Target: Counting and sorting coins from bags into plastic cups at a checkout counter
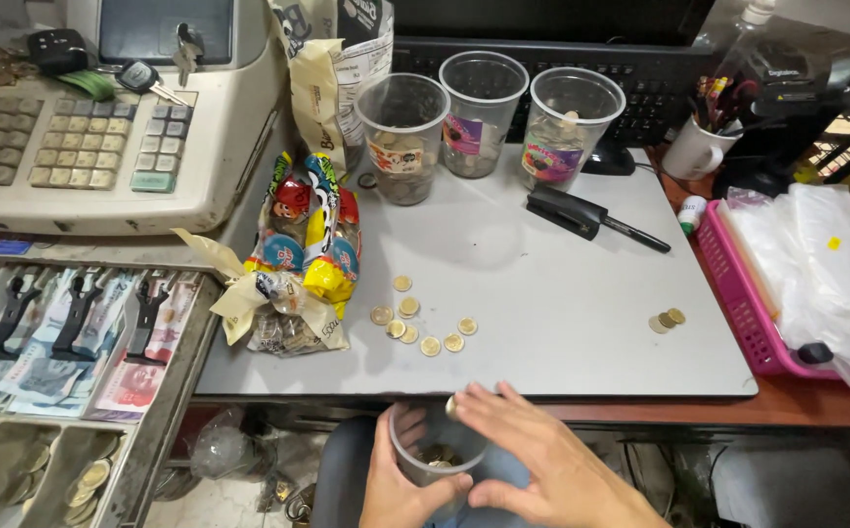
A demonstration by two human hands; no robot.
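Observation:
My left hand (398, 484) grips a clear plastic cup (437, 452) just below the front edge of the grey desk mat (562, 293). A few coins lie in its bottom. My right hand (542, 460) covers the cup's right side and pinches a gold coin (451, 405) over its rim. Several gold coins (423, 321) lie loose on the mat above the cup, and a small group of three coins (667, 320) sits further right.
Three clear cups (484, 112) with coins stand at the back. A cash register (102, 108) with keys and an open drawer (53, 362) of banknotes and coins fill the left. Snack bags (298, 264), a stapler (567, 210), a pen, a mug of pens (699, 147) and a pink basket (738, 293) of plastic bags surround the mat.

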